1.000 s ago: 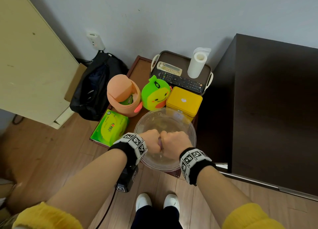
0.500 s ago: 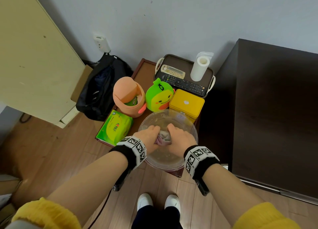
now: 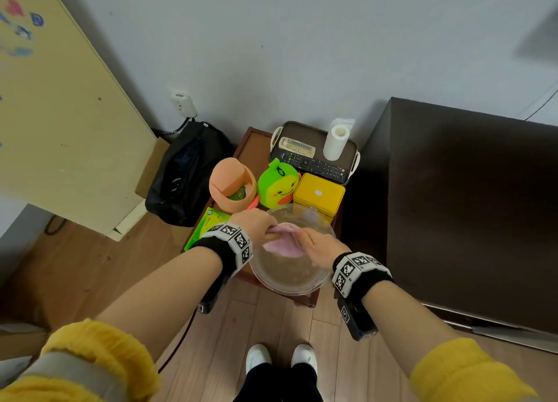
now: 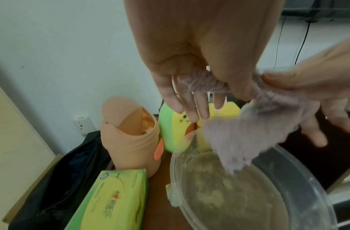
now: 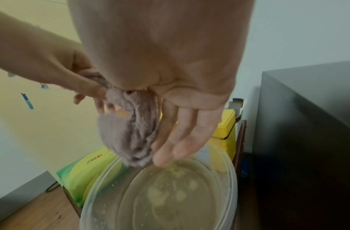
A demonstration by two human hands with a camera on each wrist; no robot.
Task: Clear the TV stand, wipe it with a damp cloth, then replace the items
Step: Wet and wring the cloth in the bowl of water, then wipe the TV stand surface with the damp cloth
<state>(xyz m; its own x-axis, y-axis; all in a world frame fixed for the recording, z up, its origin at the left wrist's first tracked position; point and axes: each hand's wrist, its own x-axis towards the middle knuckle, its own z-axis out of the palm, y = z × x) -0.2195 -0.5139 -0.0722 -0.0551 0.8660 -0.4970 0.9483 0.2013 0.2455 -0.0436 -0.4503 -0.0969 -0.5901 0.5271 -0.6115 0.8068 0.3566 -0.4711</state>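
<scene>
Both hands (image 3: 287, 240) on cloth (image 3: 283, 240); wrist-only: seemingly murky basin (image 5: 232, 183).

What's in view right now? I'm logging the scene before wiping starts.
cloth: 1, pale purple, held over the basin
basin: 1, clear, side table's front
bin: 1, peach, behind the basin
toy: 1, green-yellow, beside bin
tin: 1, yellow, right of toy
tissue pack: 1, green, table's left front
tray: 1, dark, holds remotes, paper roll
bag: 1, black, floor
TV stand: 1, dark, right
left hand: pinches cloth
right hand: pinches cloth
</scene>
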